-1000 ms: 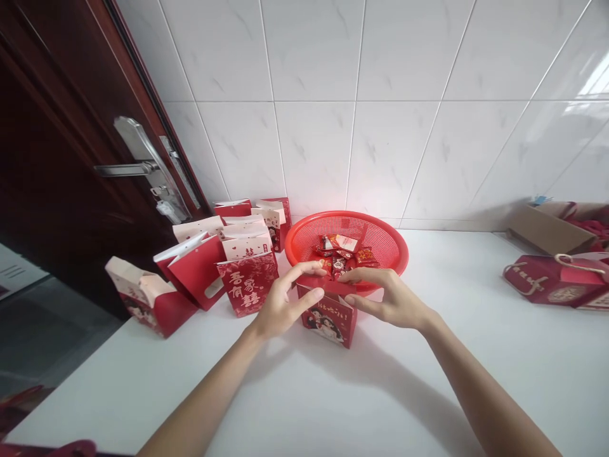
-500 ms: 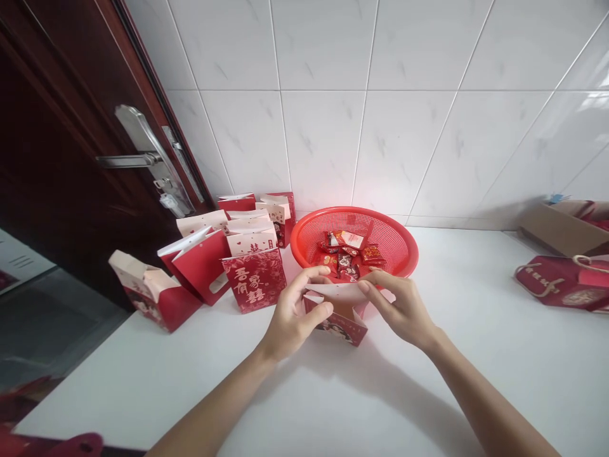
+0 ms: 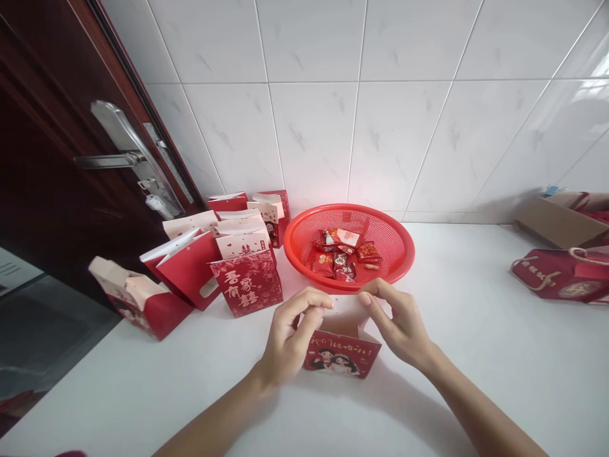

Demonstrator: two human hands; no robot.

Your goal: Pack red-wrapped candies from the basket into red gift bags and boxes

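- Dark red-brown door (image 3: pixel 42 127) at the far left, with a metal lever handle (image 3: pixel 107 161) and keys (image 3: pixel 157 204) hanging below it.
- Open gift box (image 3: pixel 164 311) in red with a cream top, near the left edge of the white desk (image 3: pixel 451 266).
- Plain red gift box (image 3: pixel 195 266) just beside it, its white-lined top gaping.
- Cluster of red and cream gift boxes (image 3: pixel 242 242) standing close together behind, toward the tiled wall (image 3: pixel 314 139).
- Floral red gift box (image 3: pixel 247 285) with pale Chinese characters, upright at the front of the cluster.
- Left hand (image 3: pixel 290 336): thumb and fingers drawn together, grasping the couple-print gift box at the left of its top.
- Couple-print gift box (image 3: pixel 340 355): on the desk between the hands, in front of the basket, its top open and its cream inside showing; a cartoon couple faces the viewer.
- Red perforated basket (image 3: pixel 406 247) behind that box, holding wrapped sweets (image 3: pixel 347 260) in a loose pile.
- Right hand (image 3: pixel 399 320): thumb and forefinger pinching the couple-print gift box's raised rear flap at its right end.
- Maroon gift box (image 3: pixel 556 276) with a rope handle (image 3: pixel 587 255), lying at the far right of the desk.
- Open cardboard box (image 3: pixel 552 222) behind it, near the wall, with red items inside.
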